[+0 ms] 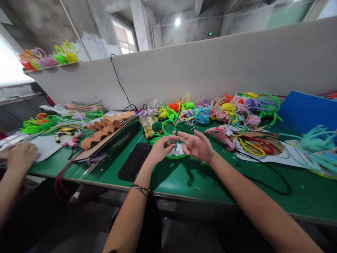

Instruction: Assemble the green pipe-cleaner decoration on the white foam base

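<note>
My left hand (162, 150) is closed in a pinch, with thumb and fingertips together on a thin dark green pipe cleaner (180, 111) that rises above the fingers. Facing it, my right hand (199, 146) has its index finger stretched to the left hand's fingertips and its thumb apart; the other fingers are partly bent. Just behind both hands are a dark green fuzzy bundle (185, 127) and bright green pipe cleaner loops (167, 123). Below them lies a round white piece with a bright green rim (177, 156), partly hidden by the hands.
A black phone (135, 161) lies left of my hands; a pink glue gun (222, 136) rests to the right, its black cord looping forward. Colourful pipe cleaner bundles (202, 114) line the back by the partition. A blue panel (310, 110) stands right. Another person's hand (22, 154) is far left.
</note>
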Demonstrator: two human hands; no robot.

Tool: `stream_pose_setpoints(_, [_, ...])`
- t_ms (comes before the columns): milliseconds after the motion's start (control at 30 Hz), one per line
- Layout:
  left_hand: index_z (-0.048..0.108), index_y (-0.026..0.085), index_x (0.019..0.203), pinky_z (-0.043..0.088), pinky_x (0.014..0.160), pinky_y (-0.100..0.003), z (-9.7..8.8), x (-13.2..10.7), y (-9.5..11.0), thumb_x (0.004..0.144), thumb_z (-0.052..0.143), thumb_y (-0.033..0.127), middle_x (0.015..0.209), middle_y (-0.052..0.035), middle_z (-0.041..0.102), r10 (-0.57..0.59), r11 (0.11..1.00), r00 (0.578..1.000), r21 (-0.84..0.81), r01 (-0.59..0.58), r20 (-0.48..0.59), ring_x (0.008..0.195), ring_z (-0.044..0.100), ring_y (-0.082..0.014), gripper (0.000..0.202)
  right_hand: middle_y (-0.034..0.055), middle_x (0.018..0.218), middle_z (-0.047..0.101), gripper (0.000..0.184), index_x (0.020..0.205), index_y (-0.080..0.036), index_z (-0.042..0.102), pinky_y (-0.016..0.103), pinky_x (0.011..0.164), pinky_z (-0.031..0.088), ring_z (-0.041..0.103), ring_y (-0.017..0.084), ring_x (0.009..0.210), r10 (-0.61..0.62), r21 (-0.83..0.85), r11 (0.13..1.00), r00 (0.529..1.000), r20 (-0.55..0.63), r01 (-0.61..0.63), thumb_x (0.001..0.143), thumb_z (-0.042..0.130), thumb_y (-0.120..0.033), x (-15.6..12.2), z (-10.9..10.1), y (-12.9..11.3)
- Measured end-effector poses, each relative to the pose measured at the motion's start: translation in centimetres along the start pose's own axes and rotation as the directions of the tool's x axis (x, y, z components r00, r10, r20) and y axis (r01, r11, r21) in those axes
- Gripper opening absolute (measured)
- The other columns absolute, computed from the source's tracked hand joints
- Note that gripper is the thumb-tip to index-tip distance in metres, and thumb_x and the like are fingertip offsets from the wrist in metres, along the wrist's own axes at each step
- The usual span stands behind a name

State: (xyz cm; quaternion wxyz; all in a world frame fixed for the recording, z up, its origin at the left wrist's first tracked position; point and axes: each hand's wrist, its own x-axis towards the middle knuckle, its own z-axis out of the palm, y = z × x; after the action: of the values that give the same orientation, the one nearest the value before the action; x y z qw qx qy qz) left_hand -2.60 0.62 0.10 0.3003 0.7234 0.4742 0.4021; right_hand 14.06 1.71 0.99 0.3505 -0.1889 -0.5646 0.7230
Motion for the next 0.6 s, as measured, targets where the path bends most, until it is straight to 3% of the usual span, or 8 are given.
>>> stream_pose_setpoints(133, [0.061, 0.013, 0.067, 0.041, 0.06, -0.023, 1.3, -0.4, -0.2, 0.069, 0.052, 0.013, 0.07, -0.0024, 0.06, 0.017, 0.999, 0.997, 0.049, -0.013, -0.08, 0.065, 0.053, -0.0123, 0.01, 0.0132, 0.122, 0.049, 0.058, 0.112, -0.016, 0.047, 0.024, 0.045, 0.034, 0.042, 0.006, 0.042, 0.015, -0.012, 1.0, 1.0, 0.003, -0.015, 0.079, 0.013, -0.05, -0.1, 0.4, -0.2])
stream_pose_setpoints(300, [0.06, 0.014, 0.058, 0.04, 0.056, -0.023, 2.5, -0.8, 0.1, 0.066, 0.057, 0.012, 0.06, -0.0008, 0.058, 0.019, 0.997, 0.999, 0.07, -0.015, -0.05, 0.056, 0.051, -0.0118, 0.009, 0.0118, 0.122, 0.049, 0.061, 0.117, -0.017, 0.046, 0.024, 0.049, 0.037, 0.044, 0.006, 0.044, -0.013, -0.015, 1.0, 1.0, -0.012, 0.013, 0.078, 0.016, -0.052, -0.2, 0.7, -0.3])
stream_pose_setpoints(400, [0.058, 0.014, 0.056, 0.039, 0.053, -0.022, 2.3, -0.8, 0.1, 0.067, 0.056, 0.015, 0.057, -0.0004, 0.056, 0.009, 0.997, 0.996, 0.081, -0.002, -0.086, 0.053, 0.049, -0.0111, 0.011, 0.012, 0.121, 0.048, 0.059, 0.118, -0.015, 0.045, 0.025, 0.055, 0.041, 0.048, 0.008, 0.049, 0.007, 0.018, 1.0, 0.999, -0.046, -0.006, 0.079, 0.015, -0.047, -0.2, 0.7, -0.3])
stream_pose_setpoints(533, [0.057, 0.015, 0.073, 0.039, 0.053, -0.02, 1.7, -0.7, 0.1, 0.069, 0.055, 0.019, 0.063, 0.0015, 0.055, 0.004, 0.998, 0.985, 0.059, 0.006, -0.17, 0.053, 0.048, -0.0086, 0.006, 0.0114, 0.124, 0.046, 0.059, 0.118, -0.016, 0.045, 0.027, 0.063, 0.043, 0.052, 0.009, 0.057, -0.018, 0.001, 1.0, 0.998, -0.067, 0.018, 0.081, 0.009, -0.044, -0.3, 0.6, -0.3])
stream_pose_setpoints(600, [0.054, 0.015, 0.084, 0.038, 0.05, -0.019, 1.5, -0.7, 0.0, 0.069, 0.056, 0.021, 0.072, 0.0012, 0.055, 0.018, 1.0, 0.979, 0.018, -0.014, -0.202, 0.051, 0.047, -0.0069, 0.017, 0.0112, 0.122, 0.047, 0.059, 0.116, -0.018, 0.046, 0.027, 0.063, 0.043, 0.053, 0.009, 0.057, -0.016, -0.014, 1.0, 0.997, -0.071, 0.015, 0.081, 0.007, -0.044, -0.4, 0.7, -0.3])
